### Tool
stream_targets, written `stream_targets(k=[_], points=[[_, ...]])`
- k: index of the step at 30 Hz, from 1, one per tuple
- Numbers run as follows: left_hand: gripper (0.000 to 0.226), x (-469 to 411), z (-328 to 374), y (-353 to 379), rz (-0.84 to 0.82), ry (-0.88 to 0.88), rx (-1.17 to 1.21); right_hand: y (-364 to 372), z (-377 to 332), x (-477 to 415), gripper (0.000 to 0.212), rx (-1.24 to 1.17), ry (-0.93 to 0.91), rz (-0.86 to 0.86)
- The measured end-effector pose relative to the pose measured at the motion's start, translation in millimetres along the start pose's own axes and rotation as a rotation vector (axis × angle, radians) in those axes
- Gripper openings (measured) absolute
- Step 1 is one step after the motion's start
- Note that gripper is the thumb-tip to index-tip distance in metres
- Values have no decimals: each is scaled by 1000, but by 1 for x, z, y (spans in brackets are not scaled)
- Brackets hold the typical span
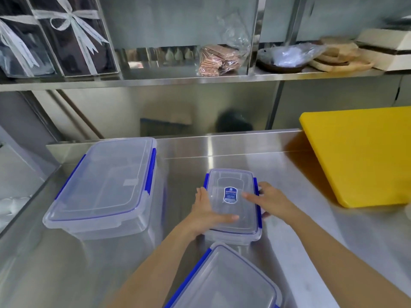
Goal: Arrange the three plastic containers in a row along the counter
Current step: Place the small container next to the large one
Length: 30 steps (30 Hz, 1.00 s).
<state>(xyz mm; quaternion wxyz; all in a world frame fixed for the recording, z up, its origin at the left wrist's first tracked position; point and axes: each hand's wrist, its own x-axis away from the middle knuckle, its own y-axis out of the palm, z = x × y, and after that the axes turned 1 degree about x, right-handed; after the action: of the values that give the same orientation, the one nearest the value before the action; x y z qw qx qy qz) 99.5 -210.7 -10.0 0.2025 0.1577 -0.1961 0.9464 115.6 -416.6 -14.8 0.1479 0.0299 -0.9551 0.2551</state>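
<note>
Counter: a brushed steel counter (233,152) runs across the room, with a steel shelf (178,80) above its far edge.
Small container: the small clear container (231,203) with blue clips and a blue label on its lid sits on the steel at the centre, long side running toward 12 o'clock.
Left hand: the left hand (205,215) is spread flat against the small container's left side, thumb lying across the near part of the lid, fingers pressed to the wall.
Right hand: the right hand (270,202) mirrors it on the right side, thumb over the lid near the label, fingers wrapped round the right clip edge. Between them the two hands clasp the box.
Large container: the large container (104,185), lid on, stands at 9 o'clock from the small one, well apart from it.
Near container: a third container (224,281) lies at 6 o'clock, just beside the small one's near end and cut off by the bottom of the view.
Cutting board: a yellow cutting board (360,156) rests at 2 o'clock, clear of the hands.
Shelf goods: a bag of wafers (219,60) and ribboned gift boxes (57,38) sit up at 12 and 10 o'clock.
</note>
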Motion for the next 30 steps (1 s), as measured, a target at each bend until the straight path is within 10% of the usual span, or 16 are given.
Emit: stream_targets(k=[3,7,13,19,23,30], points=[[137,4,-10,-14,-39,-69,-114,-3,9,6,80,-44,-81,-359],[137,11,-30,-19,-102,-51,-43,4,23,5,129,98,-55,-422],[71,11,-43,-20,14,323,172,16,14,-7,117,62,-110,-370],[68,-9,-57,-47,360,256,171,42,-5,-38,60,28,-219,-233],[54,-27,-59,-59,672,124,-211,66,-25,-64,59,122,-268,-159],[71,-57,-69,-73,620,25,-575,89,-40,-94,60,149,-276,-73]])
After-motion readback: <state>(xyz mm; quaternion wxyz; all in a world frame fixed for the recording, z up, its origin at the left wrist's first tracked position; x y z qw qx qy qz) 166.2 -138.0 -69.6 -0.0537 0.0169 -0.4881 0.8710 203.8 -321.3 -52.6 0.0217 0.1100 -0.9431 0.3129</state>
